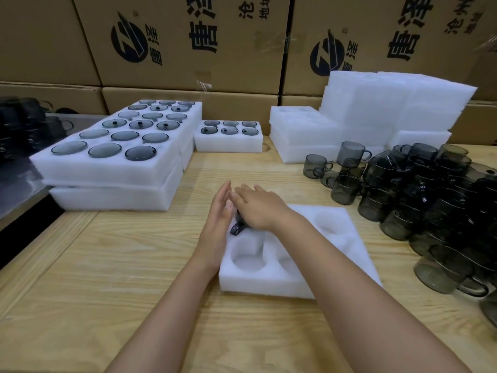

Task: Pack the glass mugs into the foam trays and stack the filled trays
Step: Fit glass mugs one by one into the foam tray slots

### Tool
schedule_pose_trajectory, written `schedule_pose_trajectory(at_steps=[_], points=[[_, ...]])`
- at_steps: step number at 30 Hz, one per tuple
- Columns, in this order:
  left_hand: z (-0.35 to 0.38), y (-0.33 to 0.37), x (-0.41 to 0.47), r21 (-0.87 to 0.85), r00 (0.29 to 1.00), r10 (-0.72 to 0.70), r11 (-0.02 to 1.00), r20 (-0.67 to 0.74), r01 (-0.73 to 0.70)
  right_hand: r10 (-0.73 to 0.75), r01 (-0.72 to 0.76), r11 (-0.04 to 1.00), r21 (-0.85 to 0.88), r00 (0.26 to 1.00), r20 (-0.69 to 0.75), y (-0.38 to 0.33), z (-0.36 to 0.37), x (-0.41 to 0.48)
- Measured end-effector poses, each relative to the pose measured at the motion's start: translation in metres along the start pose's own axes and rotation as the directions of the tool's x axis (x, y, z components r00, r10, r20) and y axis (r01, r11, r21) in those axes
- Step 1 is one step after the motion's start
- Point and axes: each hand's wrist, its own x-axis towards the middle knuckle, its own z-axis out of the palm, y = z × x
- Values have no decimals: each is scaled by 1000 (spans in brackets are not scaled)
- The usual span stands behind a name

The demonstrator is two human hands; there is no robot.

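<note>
A white foam tray (301, 275) with round pockets lies on the wooden table in front of me. A smoky glass mug (237, 228) sits in its far-left pocket, only its dark handle showing. My right hand (259, 208) lies flat on top of that mug, fingers stretched out. My left hand (219, 214) stands on edge against the mug's left side, palm facing right. The near-left pocket (248, 261) and the far-right pocket (329, 223) hold nothing. Several loose smoky mugs (419, 189) are piled at the right.
Filled trays (107, 154) are stacked at the left, and a small filled tray (228, 142) stands behind. Unfilled foam trays (376, 114) are heaped at the back right. Cardboard boxes (188, 41) wall the far side. The table edge drops off at the left.
</note>
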Motion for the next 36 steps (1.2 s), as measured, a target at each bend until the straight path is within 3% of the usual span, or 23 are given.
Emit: schedule_pose_trajectory(at_steps=[4,11,13,17,21,23,26,27,29,31,34,36], points=[[-2,-1,0,31,994,-61,998,96,58,36,-23,978,-207,997,63,1,7,-3],[-1,-3,2,16,992,-105,994,70,104,65,-65,971,-230,998,-8,-6,8,-8],[0,-3,3,-64,990,-115,991,79,121,32,-42,986,-159,997,-65,-2,8,-10],[-5,-6,6,-210,987,-158,964,32,161,32,-4,985,174,987,-156,7,8,-12],[-11,-11,9,-56,989,-143,988,-25,142,102,35,751,659,980,-168,12,2,-25],[-11,-12,9,-54,989,-139,989,-60,136,89,150,702,696,951,-295,15,-6,-38],[-11,-13,10,-73,982,-175,983,-73,169,90,238,862,448,798,-597,37,-20,-74],[-11,-14,11,-81,979,-189,980,-80,183,89,192,930,314,709,-699,49,-22,-89],[-12,-15,11,-90,975,-206,976,-86,198,107,-45,994,97,522,-846,75,-23,-122],[-12,-15,11,-84,974,-212,975,-84,205,219,-355,932,69,400,-890,98,-22,-152],[-12,-15,10,-108,977,-202,975,-76,193,500,-675,727,124,398,-769,123,-15,-178],[-12,-14,10,-122,978,-191,976,-78,181,599,-756,647,99,423,-680,129,-9,-183]])
